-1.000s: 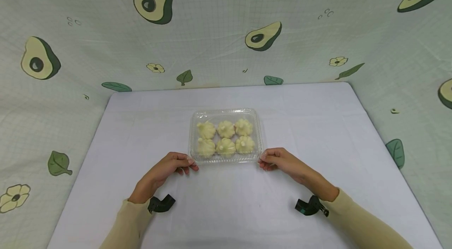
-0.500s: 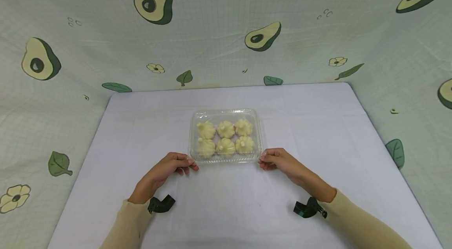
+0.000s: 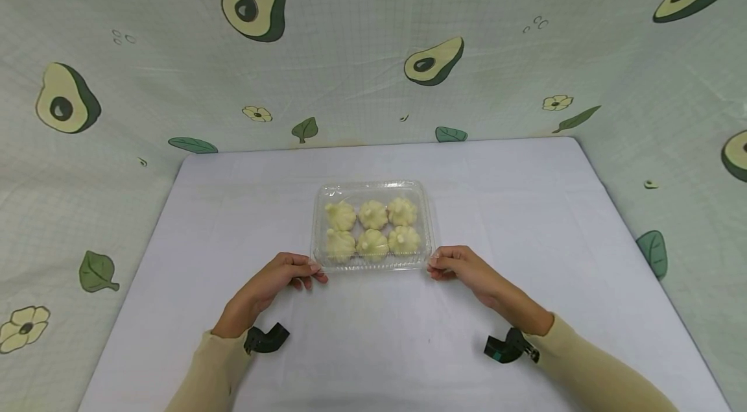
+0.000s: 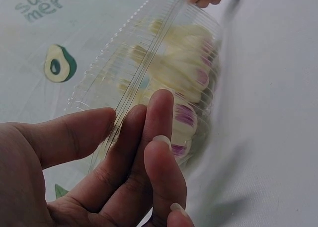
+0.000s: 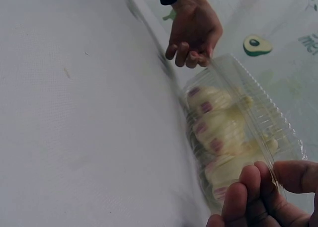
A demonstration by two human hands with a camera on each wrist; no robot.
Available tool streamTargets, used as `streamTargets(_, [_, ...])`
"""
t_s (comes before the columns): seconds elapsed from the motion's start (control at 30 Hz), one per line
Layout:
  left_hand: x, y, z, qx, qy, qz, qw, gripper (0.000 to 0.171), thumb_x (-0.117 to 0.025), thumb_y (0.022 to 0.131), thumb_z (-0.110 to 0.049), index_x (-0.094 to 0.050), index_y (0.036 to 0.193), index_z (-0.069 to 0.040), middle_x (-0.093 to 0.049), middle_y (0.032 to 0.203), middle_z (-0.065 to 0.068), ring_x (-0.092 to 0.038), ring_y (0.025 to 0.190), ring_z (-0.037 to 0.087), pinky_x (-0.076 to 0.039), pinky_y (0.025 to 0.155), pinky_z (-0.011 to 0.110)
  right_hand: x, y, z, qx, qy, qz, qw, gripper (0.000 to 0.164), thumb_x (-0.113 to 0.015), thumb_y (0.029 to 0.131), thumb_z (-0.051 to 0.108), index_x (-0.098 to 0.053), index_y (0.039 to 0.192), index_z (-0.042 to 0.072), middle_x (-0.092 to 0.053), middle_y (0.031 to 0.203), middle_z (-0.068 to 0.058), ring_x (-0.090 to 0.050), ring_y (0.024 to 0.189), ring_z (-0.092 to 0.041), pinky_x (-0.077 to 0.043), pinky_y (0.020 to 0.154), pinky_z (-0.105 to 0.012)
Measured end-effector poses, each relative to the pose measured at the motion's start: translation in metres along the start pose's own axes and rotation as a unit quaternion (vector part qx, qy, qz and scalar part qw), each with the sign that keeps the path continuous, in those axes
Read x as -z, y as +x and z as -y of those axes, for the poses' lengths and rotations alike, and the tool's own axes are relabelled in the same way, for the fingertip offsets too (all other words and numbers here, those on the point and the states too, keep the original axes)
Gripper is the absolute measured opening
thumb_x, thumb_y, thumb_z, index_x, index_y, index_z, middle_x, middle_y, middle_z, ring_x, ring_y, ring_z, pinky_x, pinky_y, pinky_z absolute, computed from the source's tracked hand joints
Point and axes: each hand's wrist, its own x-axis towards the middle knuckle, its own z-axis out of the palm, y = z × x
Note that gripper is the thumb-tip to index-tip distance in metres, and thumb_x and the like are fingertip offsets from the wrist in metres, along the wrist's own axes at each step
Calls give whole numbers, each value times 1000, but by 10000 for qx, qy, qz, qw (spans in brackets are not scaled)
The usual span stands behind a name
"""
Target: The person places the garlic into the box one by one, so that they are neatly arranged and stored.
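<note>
A clear plastic clamshell box (image 3: 373, 189) lies on the white tabletop, its lid down over several pale garlic bulbs (image 3: 373, 213) set in two rows. Purple streaks show on the sides of the bulbs (image 4: 184, 115) in the left wrist view. My left hand (image 3: 279, 279) pinches the rim at the box's near left corner between thumb and forefinger. At the near right corner, my right hand (image 3: 467, 269) pinches the same rim, thumb on top and the other fingers curled beneath. The right wrist view shows the ribbed near wall of the box (image 5: 198, 152).
The white-covered table (image 3: 373, 347) stretches around the box on all sides. A pale cloth wall (image 3: 350, 74) printed with avocados and leaves rises behind the table and at both sides. Each wrist carries a black camera mount, the left one (image 3: 267, 338) and the right one (image 3: 505, 347).
My right wrist has shifted slightly left and toward me. The box, the garlic bulbs and both pinching hands otherwise stay as they were.
</note>
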Motion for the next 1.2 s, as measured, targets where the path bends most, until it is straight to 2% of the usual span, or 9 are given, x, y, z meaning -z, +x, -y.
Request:
streamTargets(0.17, [1, 0, 1, 9, -7, -4, 10000, 27, -62, 107, -22, -79, 108, -1, -80, 103, -1, -62, 82, 18, -46, 79, 32, 0, 0, 0, 12, -27, -46, 10000, 27, -59, 106, 14, -70, 96, -8, -72, 93, -3, -67, 90, -13, -55, 88, -29])
streamTargets(0.5, [-1, 0, -2, 2, -87, 26, 10000, 28, -61, 108, -20, -78, 110, 2, -80, 104, 2, -62, 82, 18, -46, 79, 32, -2, 1, 1, -67, 52, -114, 9999, 27, -58, 106, 14, -71, 96, -7, -71, 90, -2, -67, 88, -12, -56, 87, -28])
streamTargets(0.73, [-1, 0, -1, -5, -64, 29, 10000, 28, -62, 107, -20, -78, 109, 2, -80, 104, 1, -62, 82, 17, -46, 79, 31, -1, 1, 3, -156, 29, 61, 9999, 30, -57, 108, 17, -70, 101, -9, -69, 88, 1, -66, 90, -15, -57, 87, -29])
streamTargets(1.0, [-1, -1, -2, 10, -70, 31, 10000, 26, -62, 107, -21, -78, 108, 0, -80, 103, -1, -61, 82, 18, -46, 79, 31, 1, -2, 7, -137, -116, 225, 9996, 34, -54, 110, 17, -69, 114, -13, -69, 91, -1, -65, 92, -17, -57, 87, -32])
streamTargets(1.2, [-2, -1, -3, -9, -93, 38, 9999, 28, -61, 108, -20, -78, 110, 2, -80, 104, 1, -62, 82, 17, -46, 78, 31, 1, -1, 7, -150, -135, 237, 9995, 34, -54, 110, 16, -68, 114, -15, -69, 91, 0, -65, 91, -17, -57, 87, -32])
